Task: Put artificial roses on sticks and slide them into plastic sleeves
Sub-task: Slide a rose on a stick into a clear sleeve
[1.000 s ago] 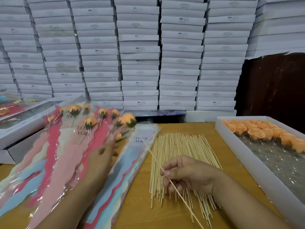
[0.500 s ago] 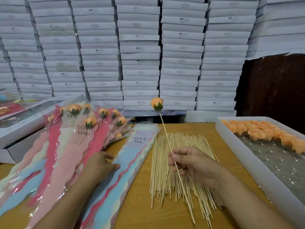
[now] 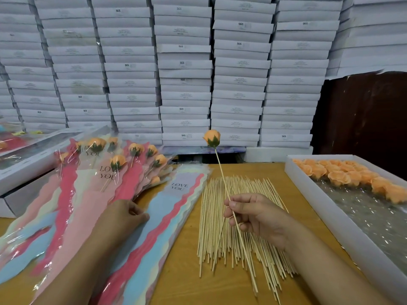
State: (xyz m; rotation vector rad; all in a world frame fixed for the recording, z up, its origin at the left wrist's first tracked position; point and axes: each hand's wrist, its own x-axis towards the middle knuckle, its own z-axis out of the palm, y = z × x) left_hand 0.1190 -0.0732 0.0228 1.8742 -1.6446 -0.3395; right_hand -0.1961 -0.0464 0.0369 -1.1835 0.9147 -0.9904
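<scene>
My right hand (image 3: 256, 216) pinches a thin wooden stick (image 3: 222, 175) that carries an orange rose (image 3: 212, 138) with a green base at its top, held upright above the pile of loose sticks (image 3: 237, 221). On the stack of empty "LOVE YOU" plastic sleeves (image 3: 167, 216) rests my left hand (image 3: 125, 216), fingers curled at a sleeve's edge. Whether it grips the sleeve is unclear. Finished sleeved roses (image 3: 110, 172) lie fanned out at the left.
A white tray (image 3: 326, 208) at the right holds several loose orange rose heads (image 3: 352, 177). Stacked white boxes (image 3: 185, 69) form a wall behind the wooden table (image 3: 189, 282). More white boxes (image 3: 26, 172) sit at the left edge.
My right hand swung the stick with its rose from over the sleeves to upright above the stick pile. My left hand dropped from the finished roses onto the empty sleeves.
</scene>
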